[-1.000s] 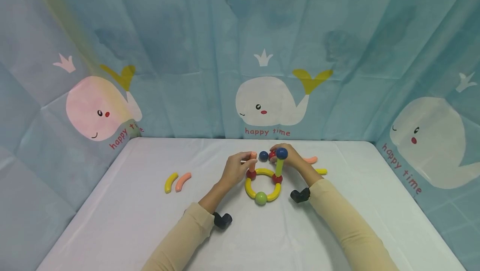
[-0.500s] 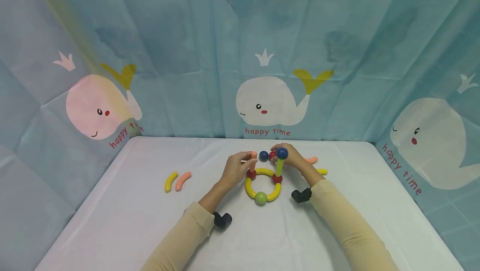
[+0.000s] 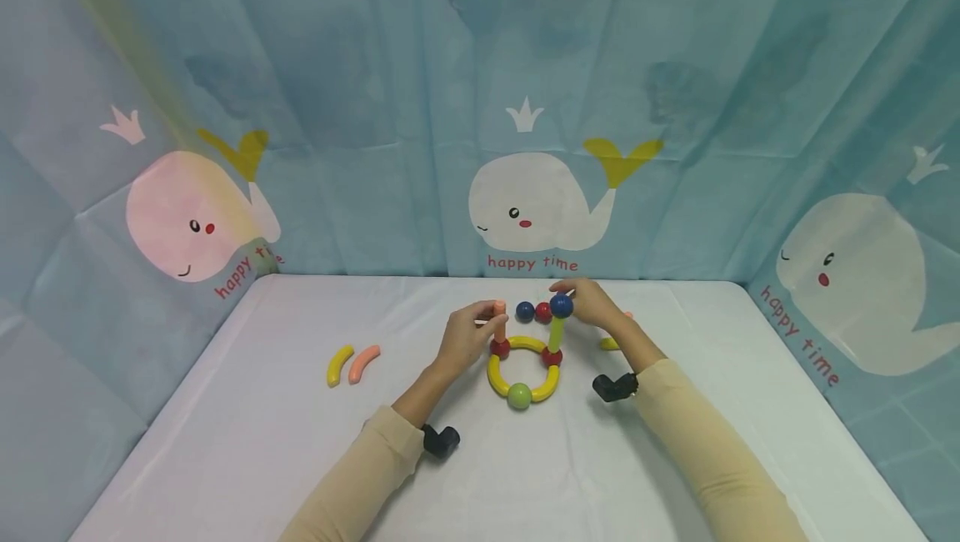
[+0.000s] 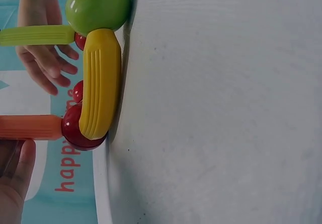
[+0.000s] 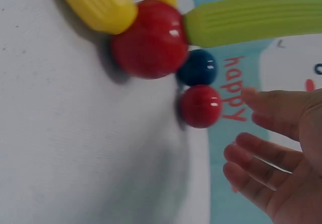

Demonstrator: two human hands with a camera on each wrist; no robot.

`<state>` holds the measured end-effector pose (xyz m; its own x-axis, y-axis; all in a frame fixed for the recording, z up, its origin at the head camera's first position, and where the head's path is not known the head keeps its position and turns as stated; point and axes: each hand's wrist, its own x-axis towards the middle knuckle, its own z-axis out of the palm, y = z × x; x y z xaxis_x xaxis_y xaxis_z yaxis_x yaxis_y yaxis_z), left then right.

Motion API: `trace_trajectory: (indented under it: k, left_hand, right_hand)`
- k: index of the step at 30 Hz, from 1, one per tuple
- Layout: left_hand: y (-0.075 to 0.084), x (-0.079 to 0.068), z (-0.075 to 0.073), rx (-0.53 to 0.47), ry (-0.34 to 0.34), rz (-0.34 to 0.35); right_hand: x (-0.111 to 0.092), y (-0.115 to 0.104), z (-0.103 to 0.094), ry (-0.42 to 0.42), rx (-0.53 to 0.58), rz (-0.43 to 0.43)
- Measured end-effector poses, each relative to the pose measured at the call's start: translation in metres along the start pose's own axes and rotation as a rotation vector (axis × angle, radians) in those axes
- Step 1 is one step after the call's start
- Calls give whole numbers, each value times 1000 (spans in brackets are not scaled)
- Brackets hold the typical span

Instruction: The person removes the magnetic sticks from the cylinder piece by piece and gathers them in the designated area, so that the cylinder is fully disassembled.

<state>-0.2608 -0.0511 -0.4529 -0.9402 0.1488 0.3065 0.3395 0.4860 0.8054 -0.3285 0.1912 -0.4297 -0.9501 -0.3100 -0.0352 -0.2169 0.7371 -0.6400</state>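
Observation:
My left hand (image 3: 465, 335) pinches an upright orange stick (image 3: 499, 323) that stands on a red ball (image 3: 500, 348) of a toy ring on the table. Curved yellow pieces (image 4: 101, 85), two red balls and a green ball (image 3: 519, 396) make up that ring. On its right red ball (image 5: 150, 39) stands a lime green stick (image 3: 557, 335) topped by a blue ball (image 3: 561, 306). Behind it my right hand (image 3: 588, 303) hovers with spread fingers and nothing in them. A loose red ball (image 5: 200, 106) and a loose blue ball (image 3: 525, 311) lie near its fingertips.
A curved yellow piece (image 3: 340, 365) and a curved pink piece (image 3: 364, 363) lie on the left of the white table (image 3: 225, 442). Another yellow piece (image 3: 610, 343) lies partly behind my right forearm. A blue whale-print curtain (image 3: 375, 150) rises behind the table.
My right hand has let go of the loose red ball and moved slightly right and back, fingers loosening. My left hand keeps its pinch on the orange stick.

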Motion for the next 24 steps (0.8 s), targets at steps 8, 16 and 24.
trace_trajectory:
  k: [8, 16, 24]
  left_hand:
    - [1, -2, 0, 8, -14, -18]
    - [9, -6, -3, 52, 38, 18]
    - [29, -13, -6, 186, 245, 271]
  right_hand:
    - [-16, -6, -20, 25, 122, 10]
    - [-42, -21, -33, 103, 138, -115]
    - [-62, -34, -40, 138, 217, -135]
